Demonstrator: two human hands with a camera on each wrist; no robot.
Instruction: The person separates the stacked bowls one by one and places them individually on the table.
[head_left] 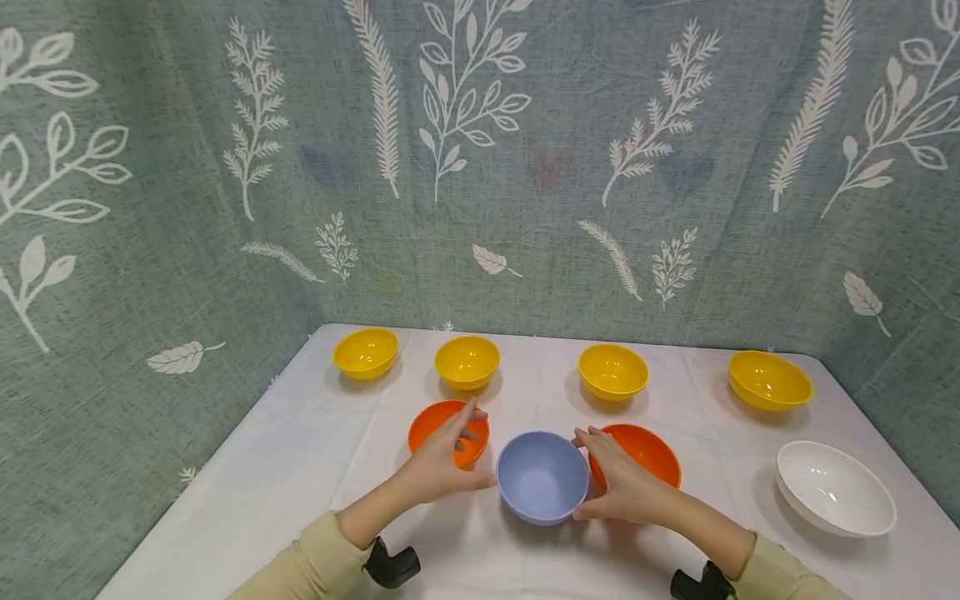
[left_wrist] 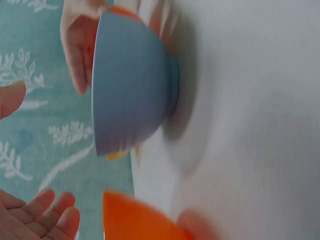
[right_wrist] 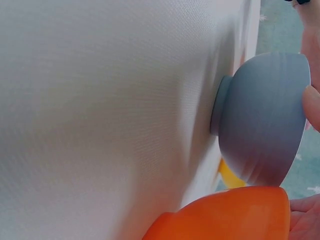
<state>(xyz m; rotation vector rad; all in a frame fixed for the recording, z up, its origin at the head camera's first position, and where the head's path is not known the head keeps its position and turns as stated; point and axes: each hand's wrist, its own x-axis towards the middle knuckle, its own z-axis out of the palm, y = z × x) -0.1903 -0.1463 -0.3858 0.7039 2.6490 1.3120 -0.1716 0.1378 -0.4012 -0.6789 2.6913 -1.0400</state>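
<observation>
A light blue bowl (head_left: pixel 542 477) (left_wrist: pixel 130 90) (right_wrist: pixel 265 115) stands upright on the white tablecloth (head_left: pixel 300 467), near the front middle. My right hand (head_left: pixel 600 479) curves round its right side, its fingers (left_wrist: pixel 75 45) on the far rim and its thumb low at the near side. My left hand (head_left: pixel 459 454) hovers spread just left of the bowl, over a small orange bowl (head_left: pixel 447 432) (left_wrist: pixel 135 220); in the left wrist view its fingers (left_wrist: pixel 50 215) stay clear of the blue bowl. A second orange bowl (head_left: pixel 641 454) (right_wrist: pixel 235 215) sits behind my right hand.
Several yellow bowls stand in a row at the back, from the far left one (head_left: pixel 365 352) to the far right one (head_left: pixel 770 380). A wide white bowl (head_left: pixel 835 487) sits at the right front. Leaf-patterned cloth walls (head_left: pixel 480 167) close in the back and sides.
</observation>
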